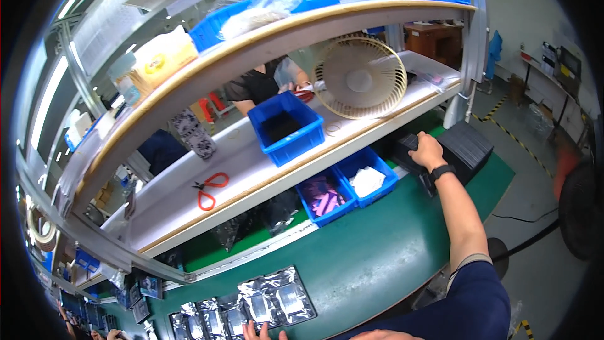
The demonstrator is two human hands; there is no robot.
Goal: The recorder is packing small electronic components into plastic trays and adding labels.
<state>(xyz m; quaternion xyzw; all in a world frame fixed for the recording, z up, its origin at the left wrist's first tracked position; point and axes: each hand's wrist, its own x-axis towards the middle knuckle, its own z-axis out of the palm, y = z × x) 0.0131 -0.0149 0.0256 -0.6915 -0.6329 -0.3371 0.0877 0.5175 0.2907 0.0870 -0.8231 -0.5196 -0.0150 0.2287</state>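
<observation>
My right hand (428, 152), with a black band on its wrist, reaches to the far right of the green bench. Its fingers are curled over dark flat pieces (410, 152) beside a tall stack of black flat pieces (467, 150). What exactly lies under the fingertips is hidden. Only the fingers of my left hand (257, 332) show at the lower edge, spread apart and seemingly holding nothing. They are at the near side of a row of shiny silver-and-black packets (290, 299), several of them side by side on the bench.
Under the shelf stand blue bins with purple pieces (326, 200) and white pieces (367, 181). The shelf carries red-handled snips (211, 190), a blue bin (286, 129) and a round fan (360, 79). Behind it a person (261, 85) is at work. The green bench (365, 252) curves rightward.
</observation>
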